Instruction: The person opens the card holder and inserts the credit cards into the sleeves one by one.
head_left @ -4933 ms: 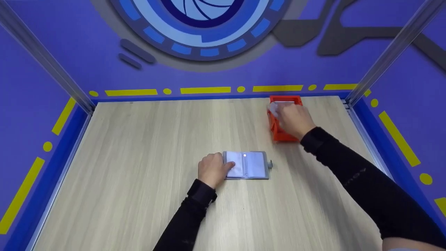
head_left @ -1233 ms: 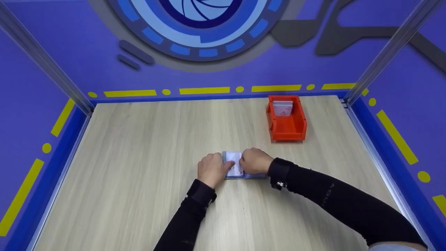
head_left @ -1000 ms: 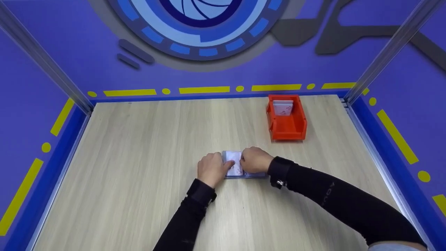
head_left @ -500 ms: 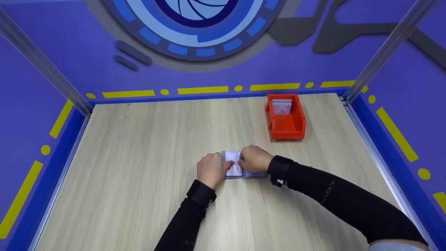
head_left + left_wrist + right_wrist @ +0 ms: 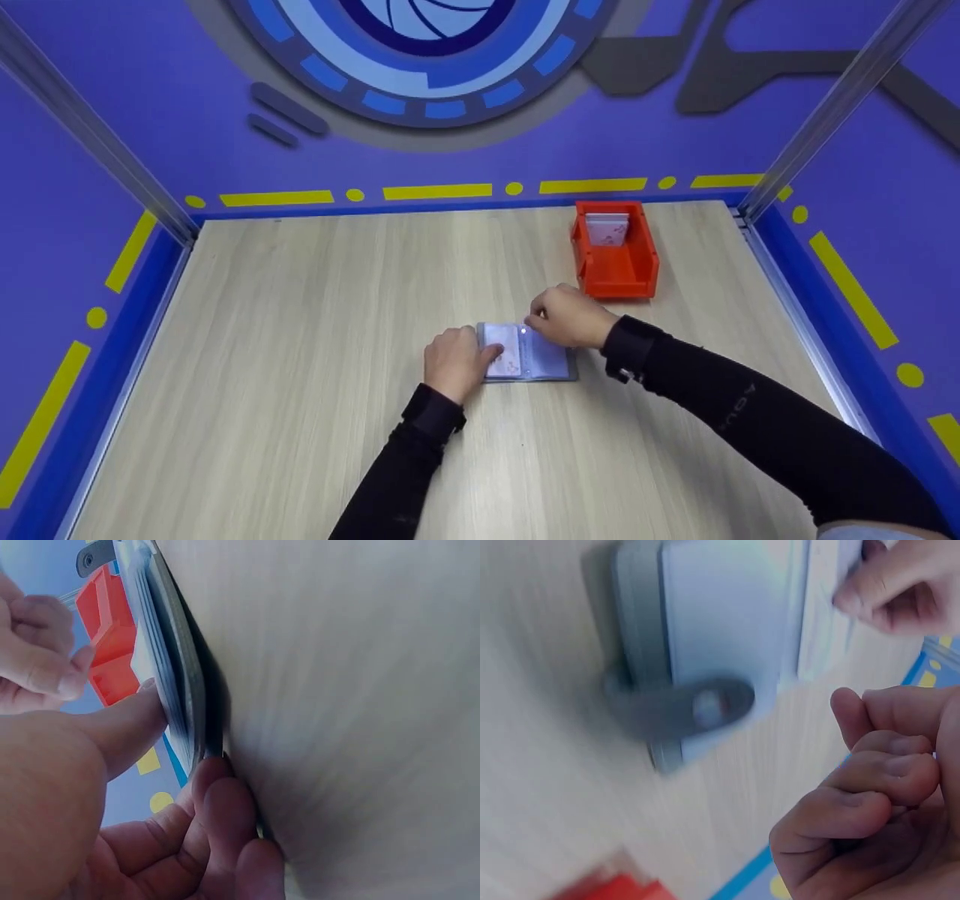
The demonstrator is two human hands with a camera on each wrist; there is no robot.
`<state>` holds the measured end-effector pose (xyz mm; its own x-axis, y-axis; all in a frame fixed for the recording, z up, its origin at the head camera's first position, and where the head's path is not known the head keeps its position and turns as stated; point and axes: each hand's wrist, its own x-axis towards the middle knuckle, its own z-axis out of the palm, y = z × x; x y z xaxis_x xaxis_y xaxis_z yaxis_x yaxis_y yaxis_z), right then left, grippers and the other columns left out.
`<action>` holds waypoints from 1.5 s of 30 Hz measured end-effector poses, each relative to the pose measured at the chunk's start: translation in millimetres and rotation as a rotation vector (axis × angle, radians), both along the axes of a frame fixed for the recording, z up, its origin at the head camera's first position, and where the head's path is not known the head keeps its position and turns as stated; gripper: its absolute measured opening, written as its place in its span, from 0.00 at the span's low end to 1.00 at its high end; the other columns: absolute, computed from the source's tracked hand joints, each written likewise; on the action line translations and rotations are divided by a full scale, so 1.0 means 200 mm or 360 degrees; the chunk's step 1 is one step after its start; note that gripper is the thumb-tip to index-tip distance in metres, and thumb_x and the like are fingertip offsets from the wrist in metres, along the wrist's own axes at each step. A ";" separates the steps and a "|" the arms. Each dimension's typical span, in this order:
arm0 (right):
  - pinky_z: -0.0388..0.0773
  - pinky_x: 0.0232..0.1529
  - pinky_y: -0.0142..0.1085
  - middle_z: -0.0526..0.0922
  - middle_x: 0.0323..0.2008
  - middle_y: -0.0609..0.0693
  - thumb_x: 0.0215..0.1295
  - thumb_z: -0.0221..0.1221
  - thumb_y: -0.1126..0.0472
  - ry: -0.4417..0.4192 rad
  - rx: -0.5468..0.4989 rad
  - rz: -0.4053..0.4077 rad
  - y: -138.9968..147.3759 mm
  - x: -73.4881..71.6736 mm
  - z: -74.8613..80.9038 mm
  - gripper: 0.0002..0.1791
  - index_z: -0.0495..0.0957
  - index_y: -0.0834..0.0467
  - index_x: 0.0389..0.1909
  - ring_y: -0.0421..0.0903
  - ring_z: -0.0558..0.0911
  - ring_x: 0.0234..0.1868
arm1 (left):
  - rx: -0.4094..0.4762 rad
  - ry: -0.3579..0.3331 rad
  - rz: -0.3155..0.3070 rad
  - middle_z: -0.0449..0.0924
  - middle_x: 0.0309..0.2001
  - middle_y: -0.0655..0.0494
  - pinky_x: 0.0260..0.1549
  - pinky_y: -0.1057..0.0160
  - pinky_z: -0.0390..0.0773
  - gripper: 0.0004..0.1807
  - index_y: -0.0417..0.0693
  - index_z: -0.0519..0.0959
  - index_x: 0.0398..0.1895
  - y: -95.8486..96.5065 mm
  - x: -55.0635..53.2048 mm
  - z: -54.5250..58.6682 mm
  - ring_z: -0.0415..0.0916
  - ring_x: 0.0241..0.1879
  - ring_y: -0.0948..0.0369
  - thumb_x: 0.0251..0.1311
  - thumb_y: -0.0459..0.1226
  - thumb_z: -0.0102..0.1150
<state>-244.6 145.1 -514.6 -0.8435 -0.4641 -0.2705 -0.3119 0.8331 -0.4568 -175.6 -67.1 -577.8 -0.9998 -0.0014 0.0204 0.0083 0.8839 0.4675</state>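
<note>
A small grey card album [image 5: 549, 363] lies spread on the table, with clear sleeve pages. Its left page shows a white card [image 5: 501, 336] with reddish print. My left hand [image 5: 452, 361] pinches the album's left edge, thumb on top of the page and fingers under the cover, as the left wrist view shows. Over the album's upper right part is my right hand [image 5: 571, 315], fingers loosely curled with nothing between them. In the right wrist view a dark strap [image 5: 682, 706] with a snap sticks out from the album's side.
An orange-red bin [image 5: 619, 289] stands at the back right, with several printed cards [image 5: 607, 229] upright at its rear. Blue-purple panels [image 5: 420, 169] wall the wooden table [image 5: 315, 315] at the back and sides.
Earlier my right hand reached into the bin; then it worked at the album's middle. Now it has lifted up and right, off the printed card on the left page. My left hand has stayed put.
</note>
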 end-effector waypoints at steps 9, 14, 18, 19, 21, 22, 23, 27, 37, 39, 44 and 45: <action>0.77 0.39 0.38 0.86 0.33 0.51 0.77 0.69 0.54 0.0011 0.0034 -0.0024 0.11 -0.06 0.04 0.09 0.91 0.56 0.45 0.49 0.80 0.35 | 0.0007 -0.0037 0.0001 0.85 0.28 0.49 0.27 0.51 0.79 0.25 0.42 0.85 0.31 0.00 0.00 0.00 0.80 0.27 0.55 0.66 0.56 0.77; 0.75 0.40 0.39 0.86 0.35 0.51 0.73 0.74 0.51 -0.0081 0.0130 -0.0037 0.14 -0.07 -0.01 0.11 0.91 0.54 0.44 0.50 0.80 0.38 | -0.0006 -0.0023 0.0004 0.84 0.27 0.50 0.26 0.51 0.79 0.25 0.43 0.84 0.28 0.00 0.00 0.00 0.76 0.26 0.57 0.65 0.56 0.77; 0.79 0.47 0.42 0.88 0.42 0.52 0.69 0.76 0.48 -0.0144 0.0219 -0.0030 0.15 -0.06 -0.06 0.17 0.90 0.54 0.51 0.51 0.81 0.44 | 0.0000 -0.0043 0.0004 0.85 0.28 0.50 0.27 0.51 0.79 0.25 0.42 0.84 0.30 0.00 0.00 0.00 0.77 0.26 0.57 0.66 0.56 0.77; 0.80 0.49 0.43 0.88 0.43 0.53 0.69 0.77 0.47 -0.0150 0.0237 -0.0027 0.15 -0.06 -0.08 0.19 0.89 0.55 0.53 0.51 0.81 0.45 | 0.0002 -0.0043 0.0002 0.85 0.28 0.49 0.27 0.51 0.79 0.25 0.42 0.85 0.30 0.00 0.00 0.01 0.78 0.27 0.56 0.66 0.56 0.77; 0.81 0.52 0.44 0.88 0.44 0.53 0.68 0.77 0.47 -0.0150 0.0270 -0.0021 0.15 -0.06 -0.10 0.22 0.88 0.55 0.56 0.52 0.81 0.45 | 0.0008 -0.0040 -0.0006 0.86 0.29 0.48 0.28 0.50 0.80 0.25 0.41 0.85 0.31 0.00 0.00 0.01 0.79 0.27 0.56 0.66 0.56 0.77; 0.82 0.53 0.45 0.88 0.45 0.53 0.68 0.77 0.48 -0.0148 0.0284 -0.0024 0.15 -0.06 -0.11 0.23 0.88 0.55 0.57 0.52 0.81 0.45 | 0.0013 -0.0038 -0.0010 0.86 0.29 0.48 0.28 0.50 0.80 0.25 0.41 0.85 0.32 0.00 0.00 0.01 0.80 0.27 0.55 0.67 0.55 0.77; 0.83 0.53 0.46 0.88 0.45 0.53 0.68 0.77 0.48 -0.0145 0.0291 -0.0025 0.15 -0.06 -0.11 0.23 0.87 0.56 0.58 0.52 0.81 0.45 | 0.0015 -0.0037 -0.0013 0.86 0.29 0.48 0.28 0.50 0.80 0.25 0.41 0.85 0.32 0.00 0.00 0.01 0.80 0.27 0.55 0.67 0.55 0.77; 0.84 0.57 0.49 0.89 0.46 0.53 0.68 0.78 0.51 -0.0127 0.0278 -0.0030 0.13 -0.07 -0.13 0.23 0.89 0.57 0.58 0.53 0.81 0.47 | 0.0014 -0.0046 -0.0012 0.86 0.29 0.49 0.27 0.51 0.79 0.25 0.41 0.85 0.32 0.00 0.00 0.00 0.78 0.27 0.56 0.67 0.56 0.76; 0.84 0.60 0.50 0.89 0.47 0.54 0.68 0.77 0.53 -0.0089 0.0248 -0.0022 0.10 -0.08 -0.15 0.21 0.88 0.59 0.57 0.53 0.82 0.48 | 0.0049 -0.0069 0.0001 0.82 0.27 0.52 0.26 0.53 0.75 0.24 0.42 0.84 0.31 0.00 0.00 0.00 0.75 0.26 0.57 0.66 0.55 0.77; 0.84 0.52 0.46 0.88 0.42 0.53 0.68 0.78 0.52 -0.0124 0.0222 -0.0040 0.11 -0.08 -0.14 0.19 0.88 0.59 0.51 0.52 0.82 0.44 | 0.0043 -0.0058 0.0004 0.83 0.27 0.52 0.26 0.52 0.76 0.24 0.43 0.85 0.30 0.00 0.00 0.00 0.76 0.26 0.57 0.66 0.55 0.77; 0.75 0.38 0.38 0.83 0.32 0.51 0.70 0.76 0.50 -0.0229 0.0177 -0.0056 0.14 -0.10 -0.14 0.15 0.87 0.58 0.41 0.49 0.80 0.36 | 0.0024 -0.0005 0.0009 0.85 0.28 0.49 0.27 0.50 0.79 0.25 0.43 0.84 0.28 0.00 0.00 0.00 0.81 0.27 0.54 0.65 0.55 0.78; 0.75 0.38 0.38 0.82 0.32 0.50 0.71 0.75 0.50 -0.0239 0.0175 -0.0058 0.15 -0.10 -0.14 0.15 0.87 0.58 0.41 0.49 0.80 0.36 | 0.0027 -0.0001 0.0011 0.86 0.28 0.49 0.27 0.49 0.79 0.25 0.43 0.84 0.29 0.00 0.00 0.00 0.82 0.28 0.54 0.65 0.56 0.78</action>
<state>-264.9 174.5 -543.2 -0.8054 -0.3945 -0.4424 -0.2156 0.8902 -0.4013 -175.2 -66.8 -577.7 -0.9998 -0.0085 0.0197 0.0021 0.8761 0.4822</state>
